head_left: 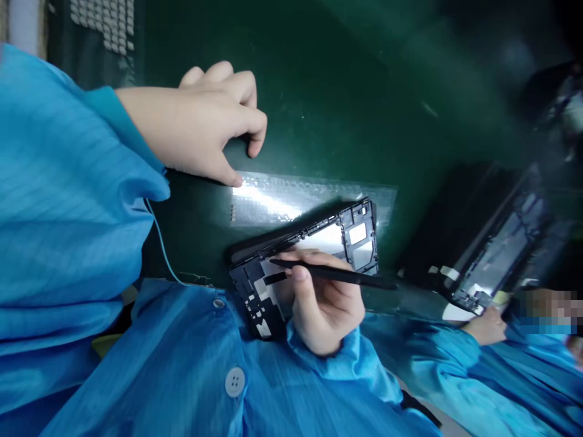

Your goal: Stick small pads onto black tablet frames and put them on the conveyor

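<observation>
My right hand (325,303) grips black tweezers (337,273), their tip pointing left over an opened tablet-like device frame (357,233). The frame is black with pale, silvery panels inside. It lies tilted near the front of my smock, its lower part hidden behind my fingers. Beyond it lies a clear plastic strip (314,191) with small bumps, partly covered by the frame. My left hand (209,121) hovers at the strip's left end, thumb and fingers apart. Its thumb tip meets the strip's upper left corner or is just above it.
A green mat (341,91) covers the table. Rows of small pale pieces (109,21) lie at the upper left. On the right, a co-worker's hand (489,328) is at another device frame (496,243), beside a dark panel (450,218). A thin blue cord (159,233) hangs from my left sleeve.
</observation>
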`<state>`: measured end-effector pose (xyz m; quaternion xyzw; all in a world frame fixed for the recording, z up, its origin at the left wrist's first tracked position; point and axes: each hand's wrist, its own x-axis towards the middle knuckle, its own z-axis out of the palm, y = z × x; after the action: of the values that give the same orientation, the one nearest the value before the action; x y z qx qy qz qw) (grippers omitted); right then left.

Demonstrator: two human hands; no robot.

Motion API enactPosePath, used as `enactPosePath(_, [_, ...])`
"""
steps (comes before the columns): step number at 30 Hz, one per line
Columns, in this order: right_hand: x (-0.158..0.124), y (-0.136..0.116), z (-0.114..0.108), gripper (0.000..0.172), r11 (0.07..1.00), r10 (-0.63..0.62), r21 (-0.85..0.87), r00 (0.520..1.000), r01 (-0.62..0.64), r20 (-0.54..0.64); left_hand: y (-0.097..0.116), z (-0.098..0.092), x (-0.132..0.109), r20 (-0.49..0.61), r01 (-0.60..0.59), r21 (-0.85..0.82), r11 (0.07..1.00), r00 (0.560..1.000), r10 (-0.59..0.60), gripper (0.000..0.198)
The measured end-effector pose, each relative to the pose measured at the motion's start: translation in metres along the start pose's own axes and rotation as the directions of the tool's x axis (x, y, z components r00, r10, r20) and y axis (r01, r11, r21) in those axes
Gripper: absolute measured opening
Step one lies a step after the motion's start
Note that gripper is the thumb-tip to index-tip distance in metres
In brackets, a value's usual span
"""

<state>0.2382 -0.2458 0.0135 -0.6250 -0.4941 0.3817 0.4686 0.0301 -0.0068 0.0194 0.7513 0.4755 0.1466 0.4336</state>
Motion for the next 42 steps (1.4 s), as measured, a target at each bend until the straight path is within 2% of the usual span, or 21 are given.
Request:
enactPosePath(2, [0.001, 0.005, 0.005, 0.022, 0.998, -0.067, 0.002, 0.997, 0.067, 0.035, 0.0, 0.0, 0.0, 0.042, -0.037, 0.076, 0.996, 0.999, 0.034, 0.089])
enactPosePath(7, [0.006, 0.003, 0.005, 0.023, 0.994, -0.091, -0.051, 0.993, 0.095, 0.073, -0.001, 0.001, 0.001, -0.013, 0.042, -0.054, 0.998, 0.999, -0.043, 0.09])
enactPosePath(9, [0.005, -0.004, 0.0, 0.026, 0.993, -0.08, -0.083, 0.991, 0.09, 0.111, -0.003, 0.002, 0.003, 0.055, 0.003, 0.051, 0.999, 0.998, -0.006, 0.095])
enactPosePath(11, [0.01, -0.016, -0.006, 0.031, 0.99, -0.046, -0.126, 0.984, 0.068, 0.17, -0.006, 0.001, 0.003, 0.163, -0.078, 0.23, 0.97, 0.986, 0.041, 0.098])
enactPosePath(12, [0.017, -0.023, -0.008, 0.032, 0.987, -0.025, -0.151, 0.98, 0.056, 0.199, -0.007, 0.001, 0.003, 0.211, -0.11, 0.312, 0.944, 0.976, 0.044, 0.096])
enactPosePath(14, [0.041, -0.033, -0.008, 0.028, 0.981, -0.022, -0.182, 0.967, 0.07, 0.253, -0.007, -0.001, 0.002, 0.266, -0.136, 0.431, 0.892, 0.964, 0.018, 0.08])
enactPosePath(16, [0.074, -0.034, -0.001, 0.019, 0.974, -0.076, -0.172, 0.93, 0.146, 0.358, -0.008, -0.002, -0.001, 0.268, -0.128, 0.475, 0.871, 0.963, -0.005, 0.059])
enactPosePath(18, [0.106, -0.027, 0.011, 0.012, 0.964, -0.15, -0.12, 0.856, 0.239, 0.495, -0.009, -0.003, -0.004, 0.25, -0.119, 0.474, 0.873, 0.968, -0.003, 0.054])
enactPosePath(20, [0.127, -0.014, 0.023, 0.013, 0.959, -0.176, -0.079, 0.788, 0.274, 0.59, -0.013, -0.002, -0.006, 0.246, -0.14, 0.448, 0.883, 0.969, 0.029, 0.05])
enactPosePath(22, [0.134, -0.004, 0.03, 0.015, 0.964, -0.168, -0.063, 0.778, 0.258, 0.606, -0.019, -0.001, -0.006, 0.25, -0.192, 0.406, 0.894, 0.964, 0.093, 0.049])
enactPosePath(25, [0.129, 0.001, 0.031, 0.016, 0.98, -0.135, -0.046, 0.808, 0.196, 0.574, -0.029, 0.0, -0.006, 0.24, -0.231, 0.335, 0.914, 0.959, 0.154, 0.049])
enactPosePath(27, [0.125, -0.001, 0.029, 0.016, 0.981, -0.129, -0.047, 0.807, 0.19, 0.576, -0.033, 0.001, -0.006, 0.231, -0.23, 0.326, 0.917, 0.96, 0.159, 0.048])
enactPosePath(32, [0.134, -0.005, 0.031, 0.016, 0.949, -0.153, -0.122, 0.764, 0.29, 0.627, -0.028, 0.0, -0.009, 0.234, -0.225, 0.383, 0.896, 0.962, 0.141, 0.05])
enactPosePath(35, [0.141, -0.007, 0.028, 0.014, 0.983, -0.111, -0.038, 0.748, 0.179, 0.655, -0.019, -0.001, -0.008, 0.24, -0.199, 0.418, 0.886, 0.965, 0.103, 0.052])
enactPosePath(37, [0.134, -0.01, 0.019, 0.014, 0.997, -0.071, 0.05, 0.765, 0.051, 0.64, -0.014, -0.001, -0.007, 0.243, -0.166, 0.439, 0.883, 0.968, 0.061, 0.053])
enactPosePath(38, [0.124, -0.012, 0.013, 0.014, 0.997, -0.058, 0.077, 0.796, 0.014, 0.602, -0.012, -0.001, -0.007, 0.246, -0.145, 0.445, 0.883, 0.969, 0.036, 0.054])
enactPosePath(39, [0.111, -0.013, 0.007, 0.014, 0.997, -0.051, 0.082, 0.845, 0.009, 0.532, -0.01, -0.001, -0.006, 0.249, -0.124, 0.448, 0.886, 0.969, 0.01, 0.054])
enactPosePath(41, [0.079, -0.012, -0.002, 0.014, 0.997, -0.073, 0.033, 0.951, 0.066, 0.301, -0.008, -0.001, -0.005, 0.254, -0.103, 0.439, 0.892, 0.967, -0.013, 0.057])
enactPosePath(42, [0.062, -0.009, -0.005, 0.015, 0.995, -0.102, -0.003, 0.979, 0.104, 0.178, -0.008, -0.002, -0.005, 0.254, -0.103, 0.431, 0.896, 0.967, -0.011, 0.062])
